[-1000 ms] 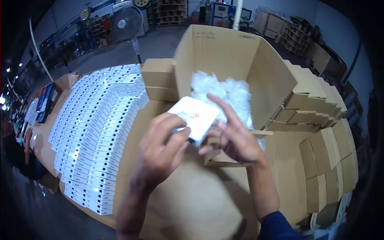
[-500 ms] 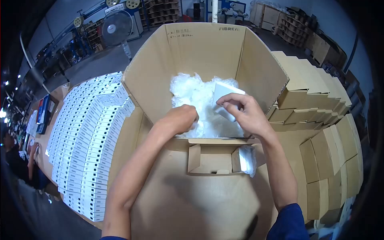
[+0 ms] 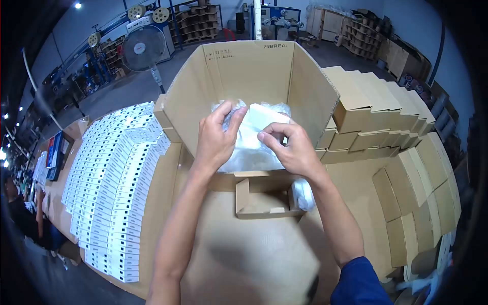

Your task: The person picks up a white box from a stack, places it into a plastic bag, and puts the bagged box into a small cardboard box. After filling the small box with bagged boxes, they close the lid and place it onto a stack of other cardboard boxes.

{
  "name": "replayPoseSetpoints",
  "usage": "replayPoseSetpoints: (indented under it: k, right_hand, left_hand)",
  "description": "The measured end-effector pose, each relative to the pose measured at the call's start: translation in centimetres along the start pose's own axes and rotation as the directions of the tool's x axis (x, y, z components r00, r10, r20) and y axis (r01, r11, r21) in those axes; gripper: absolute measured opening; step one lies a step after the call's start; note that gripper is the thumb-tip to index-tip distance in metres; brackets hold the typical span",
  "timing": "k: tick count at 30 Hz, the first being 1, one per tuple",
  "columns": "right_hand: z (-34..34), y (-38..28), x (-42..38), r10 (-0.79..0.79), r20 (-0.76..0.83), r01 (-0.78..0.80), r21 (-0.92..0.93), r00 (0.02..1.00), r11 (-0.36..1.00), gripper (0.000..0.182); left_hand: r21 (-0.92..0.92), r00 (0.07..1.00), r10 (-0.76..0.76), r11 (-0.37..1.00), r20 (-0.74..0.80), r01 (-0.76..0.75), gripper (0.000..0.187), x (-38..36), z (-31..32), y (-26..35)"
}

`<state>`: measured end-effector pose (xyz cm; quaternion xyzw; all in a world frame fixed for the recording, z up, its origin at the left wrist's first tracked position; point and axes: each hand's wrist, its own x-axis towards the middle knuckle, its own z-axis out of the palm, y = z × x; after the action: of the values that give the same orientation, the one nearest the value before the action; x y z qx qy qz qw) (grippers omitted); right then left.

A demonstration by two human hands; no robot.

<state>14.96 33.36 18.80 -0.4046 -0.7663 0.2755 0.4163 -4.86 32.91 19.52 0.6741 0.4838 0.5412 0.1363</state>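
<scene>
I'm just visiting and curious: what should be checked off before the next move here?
1. Left hand gripping clear plastic: ok.
2. Right hand at the white box: ok, seemingly pinching it.
3. White box fully inside plastic: cannot tell.
4. Small carton open at the top: ok.
5. Plastic bundle within the carton: not ok, it bulges past the right end.
</scene>
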Motion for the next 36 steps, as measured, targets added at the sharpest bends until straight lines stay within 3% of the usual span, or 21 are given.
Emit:
replayPoseSetpoints:
  k: [2,4,5,7,9,11,12,13,14,16,19,22,23,26,27,30,34,36]
  right_hand:
    - [-0.2,-1.1,-1.7,-0.106,-0.082,0.105,-0.020,0.991,0.994,0.017]
    - [-0.4,-1.7,-3.3,-0.234,-0.207,0.226,-0.062,0.950,0.972,0.017]
    - [-0.9,-2.3,-4.4,-0.102,-0.164,0.114,0.070,0.981,0.991,0.017]
    - [-1.6,-3.9,-6.3,-0.053,-0.167,0.068,0.082,0.985,0.994,0.017]
    - [-1.7,-3.5,-8.4,-0.057,-0.167,0.074,0.101,0.984,0.992,0.021]
    - [-1.4,-5.6,-11.7,0.187,-0.135,-0.138,0.307,0.973,0.942,0.027]
    - [-1.0,-6.5,-13.9,0.307,-0.094,-0.246,0.403,0.947,0.881,0.031]
    - [0.2,-2.7,-16.0,0.181,-0.114,-0.139,0.304,0.977,0.943,0.040]
    - [0.7,-3.4,-18.2,0.167,-0.092,-0.128,0.328,0.982,0.936,0.038]
    - [1.8,-5.0,-21.5,0.302,0.115,-0.317,0.513,0.946,0.797,0.031]
    - [3.8,-5.1,-25.5,0.317,-0.015,-0.278,0.440,0.948,0.854,0.022]
    - [4.6,-5.3,-29.0,0.348,-0.044,-0.304,0.391,0.936,0.869,0.018]
    - [5.1,-4.6,-30.1,0.262,-0.100,-0.201,0.406,0.960,0.891,0.019]
    - [5.3,-5.6,-32.3,0.409,-0.163,-0.302,0.450,0.898,0.841,0.021]
    - [5.3,-5.9,-33.0,0.447,-0.157,-0.334,0.464,0.881,0.821,0.022]
    - [6.1,-6.5,-34.0,0.422,-0.220,-0.296,0.442,0.879,0.847,0.024]
    - [7.5,-5.8,-35.1,0.427,-0.202,-0.269,0.530,0.881,0.804,0.029]
    - [7.9,-4.6,-36.0,0.464,-0.183,-0.244,0.655,0.867,0.715,0.025]
  left_hand:
    - [-0.141,0.999,-0.036,0.990,-0.036,0.030,0.034,-1.8,0.0,0.7]
    - [-0.219,0.994,-0.097,0.970,0.049,0.106,0.033,-4.1,-0.6,0.6]
    - [-0.307,0.987,-0.131,0.939,0.096,0.155,0.033,-5.7,-0.9,1.6]
    - [-0.424,0.955,-0.180,0.865,0.235,0.268,0.025,-8.8,-1.5,2.7]
    - [-0.576,0.957,-0.197,0.766,0.213,0.286,0.023,-12.1,-1.3,4.2]
    - [-0.609,0.949,-0.222,0.728,0.224,0.314,0.034,-15.2,-1.4,4.3]
    - [-0.640,0.956,-0.232,0.710,0.179,0.292,0.032,-16.7,-1.4,5.3]
    - [-0.669,0.961,-0.242,0.694,0.132,0.266,0.030,-18.0,-1.0,6.6]
    - [-0.696,0.966,-0.247,0.680,0.081,0.232,0.028,-19.0,-0.9,7.6]
    - [-0.718,0.954,-0.277,0.640,0.114,0.272,0.024,-21.5,-1.0,7.9]
    - [-0.759,0.949,-0.290,0.588,0.126,0.281,0.027,-24.0,-1.3,7.5]
    - [-0.961,0.956,-0.291,0.270,-0.017,0.065,0.028,-25.2,-1.8,6.9]
    - [-0.965,0.956,-0.290,0.260,-0.036,0.043,0.033,-25.6,-2.3,6.6]
    - [-0.970,0.952,-0.295,0.244,-0.082,-0.008,0.039,-26.4,-2.9,8.5]
    - [-0.921,0.973,-0.227,0.387,-0.045,0.048,0.041,-27.2,-2.3,8.6]
    - [-0.677,0.929,-0.300,0.640,0.216,0.364,0.037,-32.4,0.5,8.8]
    - [-0.639,0.923,-0.383,0.703,0.028,0.311,0.018,-34.1,2.5,11.6]
    - [-0.647,0.918,-0.395,0.710,-0.038,0.279,0.018,-34.6,2.8,10.8]
